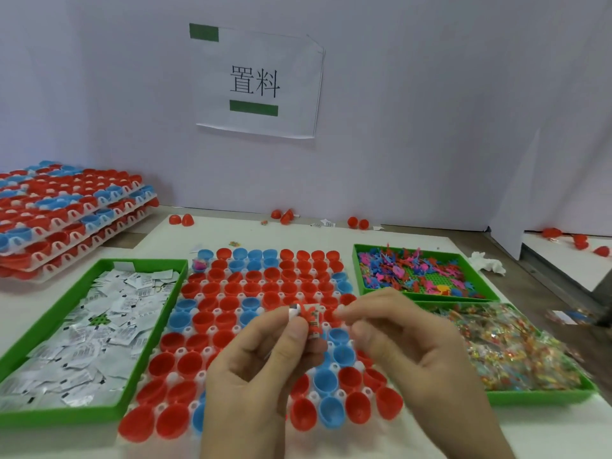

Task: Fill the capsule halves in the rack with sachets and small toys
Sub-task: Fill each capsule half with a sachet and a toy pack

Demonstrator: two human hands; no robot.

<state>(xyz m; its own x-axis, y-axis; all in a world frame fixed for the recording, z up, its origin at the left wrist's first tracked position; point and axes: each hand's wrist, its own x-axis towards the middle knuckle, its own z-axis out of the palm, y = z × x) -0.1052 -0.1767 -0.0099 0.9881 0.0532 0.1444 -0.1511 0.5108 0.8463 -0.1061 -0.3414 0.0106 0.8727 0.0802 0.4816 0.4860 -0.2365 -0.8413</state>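
A white rack [198,296] of red and blue capsule halves lies in the middle of the table. One far-left half [199,264] holds a pink item; the others look empty. Above the rack, my left hand [265,369] pinches a small bundle [311,321] of a sachet and a red toy between thumb and fingers. Beside it on the right, my right hand [407,356] hovers with thumb and forefinger tips close together near the bundle; whether they touch it is blurred.
A green tray of white sachets [39,329] lies left of the rack. Right of it are a green tray of small plastic toys [361,279] and a green tray of colourful wrapped packets [536,394]. Stacked filled racks [66,213] sit far left. Loose red halves [357,222] lie by the wall.
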